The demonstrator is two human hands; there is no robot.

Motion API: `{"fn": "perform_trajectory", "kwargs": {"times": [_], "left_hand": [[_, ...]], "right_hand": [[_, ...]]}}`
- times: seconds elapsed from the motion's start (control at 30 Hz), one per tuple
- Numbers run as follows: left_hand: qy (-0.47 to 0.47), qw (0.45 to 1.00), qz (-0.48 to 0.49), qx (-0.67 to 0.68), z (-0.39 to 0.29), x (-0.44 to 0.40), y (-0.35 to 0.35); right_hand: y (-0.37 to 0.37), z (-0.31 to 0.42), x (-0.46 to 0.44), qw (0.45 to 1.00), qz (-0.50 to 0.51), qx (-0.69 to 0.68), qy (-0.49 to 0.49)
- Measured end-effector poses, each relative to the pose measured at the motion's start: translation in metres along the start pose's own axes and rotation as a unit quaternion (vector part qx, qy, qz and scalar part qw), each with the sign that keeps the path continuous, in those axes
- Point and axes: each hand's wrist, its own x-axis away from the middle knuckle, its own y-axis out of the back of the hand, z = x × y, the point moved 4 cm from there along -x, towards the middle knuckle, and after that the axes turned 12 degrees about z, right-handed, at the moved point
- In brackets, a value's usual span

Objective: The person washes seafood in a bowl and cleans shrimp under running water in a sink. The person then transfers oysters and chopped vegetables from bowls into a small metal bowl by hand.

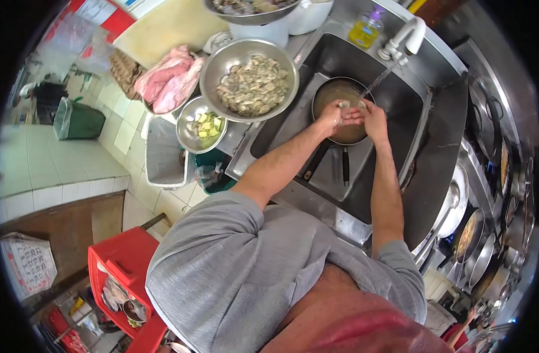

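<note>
My left hand (pixel 331 117) and my right hand (pixel 374 122) meet over a dark frying pan (pixel 318 96) in the sink. Cloudy brownish water (pixel 342 93) fills the pan. The fingers of both hands are bent close together around something small and pale, too small to name. A stream of water (pixel 378 79) runs from the white faucet (pixel 412 36) into the pan beside my right hand. The black pan handle (pixel 346 166) points back toward my body. Left of the sink stands a steel bowl (pixel 209 88) of greyish shellfish meat (pixel 253 85).
A smaller steel bowl (pixel 187 140) holds yellow-green pieces. Pink raw meat (pixel 172 79) lies beyond it. A soap bottle (pixel 365 29) stands at the sink's back edge (pixel 334 28). A grey bin (pixel 163 167) is below left; pans (pixel 469 235) crowd the right side.
</note>
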Motion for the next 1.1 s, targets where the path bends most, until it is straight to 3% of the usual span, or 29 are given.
{"fn": "perform_trajectory", "kwargs": {"times": [0.07, 0.13, 0.17, 0.23, 0.27, 0.4, 0.47, 0.57, 0.7, 0.8, 0.87, 0.97, 1.07, 1.1], "left_hand": [[-0.009, 1.000, -0.004, 0.022, -0.008, 0.037, -0.005], [-0.013, 0.994, 0.047, 0.093, -0.001, 0.054, 0.010], [-0.018, 0.994, 0.043, 0.095, -0.006, 0.067, 0.008], [-0.020, 0.976, 0.110, 0.190, -0.019, 0.103, -0.013], [-0.021, 0.988, 0.072, 0.138, -0.024, 0.117, -0.016], [-0.069, 0.989, -0.001, 0.128, -0.064, 0.184, -0.027], [-0.119, 0.985, -0.031, 0.119, -0.089, 0.211, -0.025], [-0.145, 0.983, -0.095, 0.065, -0.125, 0.243, -0.013], [-0.175, 0.971, -0.162, -0.031, -0.159, 0.278, -0.002], [-0.177, 0.961, -0.201, -0.062, -0.165, 0.279, 0.030], [-0.174, 0.962, -0.199, -0.073, -0.165, 0.278, 0.045], [-0.173, 0.951, -0.212, -0.145, -0.175, 0.275, 0.060], [-0.173, 0.870, -0.312, -0.340, -0.201, 0.283, 0.079], [-0.172, 0.870, -0.314, -0.340, -0.207, 0.282, 0.085]], "right_hand": [[-0.015, 0.016, 0.021, 0.999, 0.000, 0.053, -0.007], [-0.035, 0.054, 0.040, 0.960, -0.014, 0.277, 0.044], [-0.046, 0.066, 0.048, 0.960, -0.008, 0.278, 0.046], [-0.074, 0.102, 0.067, 0.909, -0.026, 0.355, 0.216], [-0.089, 0.117, 0.073, 0.903, -0.004, 0.380, 0.201], [-0.144, 0.147, 0.081, 0.916, 0.092, 0.299, 0.252], [-0.174, 0.174, 0.084, 0.867, 0.198, 0.255, 0.380], [-0.187, 0.197, 0.061, 0.914, 0.157, 0.157, 0.341], [-0.200, 0.196, -0.004, 0.918, 0.137, 0.217, 0.303], [-0.222, 0.170, -0.041, 0.902, 0.161, 0.283, 0.285], [-0.235, 0.162, -0.051, 0.852, 0.212, 0.372, 0.301], [-0.241, 0.153, -0.065, 0.845, 0.206, 0.405, 0.283], [-0.242, 0.152, -0.070, 0.854, 0.198, 0.410, 0.252], [-0.242, 0.152, -0.076, 0.862, 0.195, 0.404, 0.234]]}}
